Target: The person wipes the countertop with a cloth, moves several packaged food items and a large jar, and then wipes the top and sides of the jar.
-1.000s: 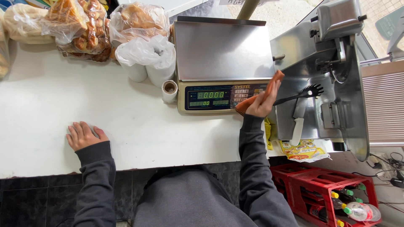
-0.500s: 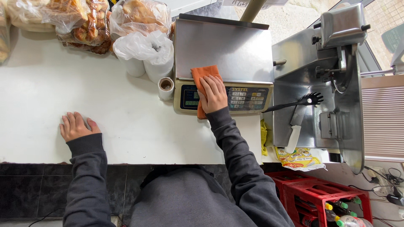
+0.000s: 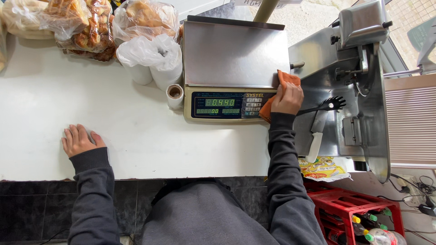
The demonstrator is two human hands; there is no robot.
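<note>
Now we press our right hand (image 3: 288, 97), fingers closed on an orange cloth (image 3: 282, 90), against the right edge of the counter scale (image 3: 234, 68), so the cloth meets the steel platter's side. Our left hand (image 3: 80, 139) lies flat and empty on the white counter (image 3: 136, 140), bracing us.

The white counter (image 3: 136, 140) lies open at the near left and middle. The far edge is blocked by bagged bread (image 3: 81, 27), wrapped rolls (image 3: 152, 61) and the scale (image 3: 234, 68); the slicer (image 3: 349, 90) walls the right.
</note>
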